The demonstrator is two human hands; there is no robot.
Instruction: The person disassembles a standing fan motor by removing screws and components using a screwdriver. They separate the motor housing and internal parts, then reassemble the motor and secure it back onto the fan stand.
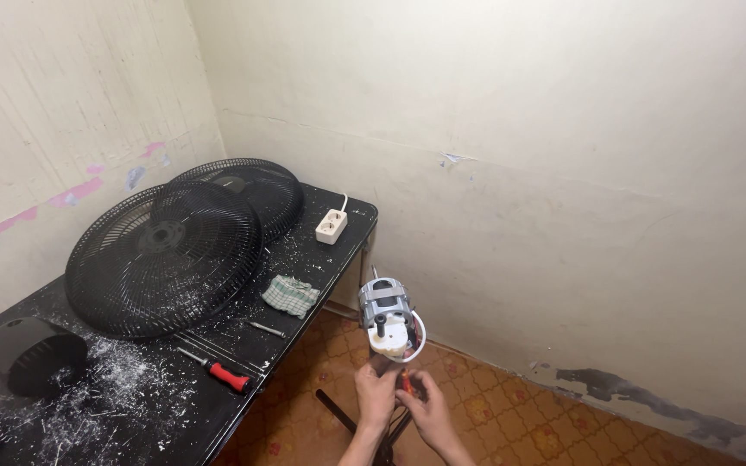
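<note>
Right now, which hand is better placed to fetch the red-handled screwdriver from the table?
The left hand, probably. The screwdriver lies near the edge of the black table, on that hand's side. The right hand is farther off and would have to cross the fan motor stand.

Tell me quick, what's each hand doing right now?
Left hand: closed around the fan stand under the motor.
Right hand: at the same spot, grip cannot be told.

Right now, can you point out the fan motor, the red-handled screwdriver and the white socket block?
fan motor (385,304), head view, on its grey metal housing.
red-handled screwdriver (229,376), head view, on the red handle.
white socket block (331,226), head view, on its top face.
</note>
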